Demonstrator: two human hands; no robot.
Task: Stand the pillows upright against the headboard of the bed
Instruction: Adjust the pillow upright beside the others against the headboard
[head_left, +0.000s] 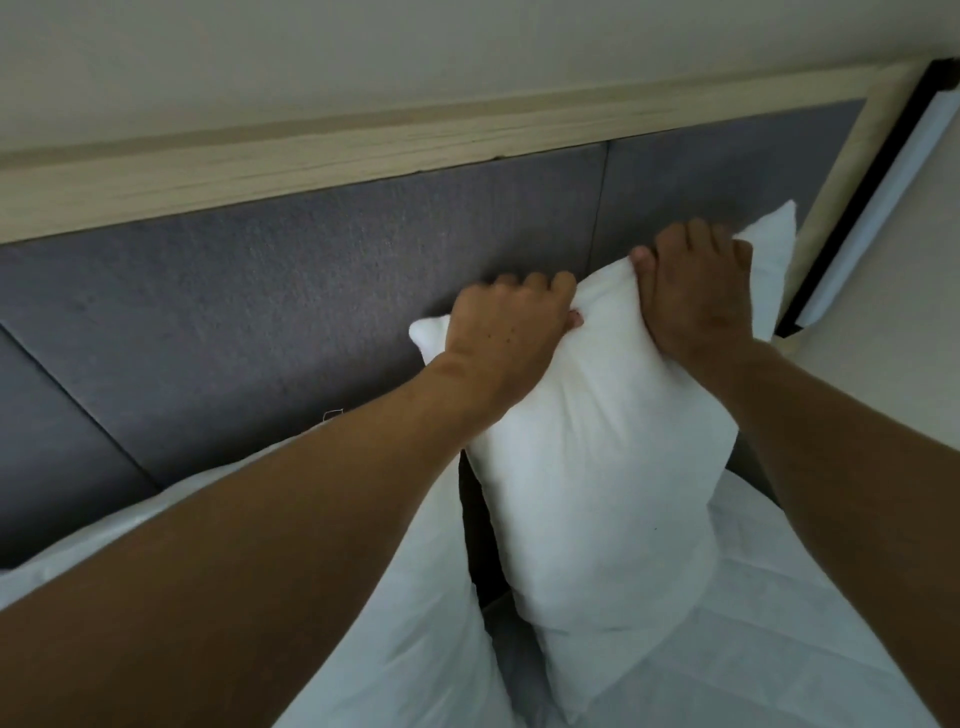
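Lying low at the left, a second pillow (426, 587) rests against the base of the grey headboard (311, 291), mostly hidden under the person's left forearm, so how upright it sits cannot be told. The left hand (506, 338) has its fingers (535, 283) curled over the top edge of the standing pillow (602, 467), near its left corner, gripping the fabric. That pillow stands on end on the bed (753, 597), its upper edge close to or touching the headboard, and it looks tilted, its right corner higher than its left. The right hand (696, 296) clamps the same top edge further right, thumb on the front and fingers wrapped behind. To finish the step well, both hands would likely press the top edge back flat against the padding, level the two corners, and seat the bottom firmly before letting go, since a soft pillow may slump forward.
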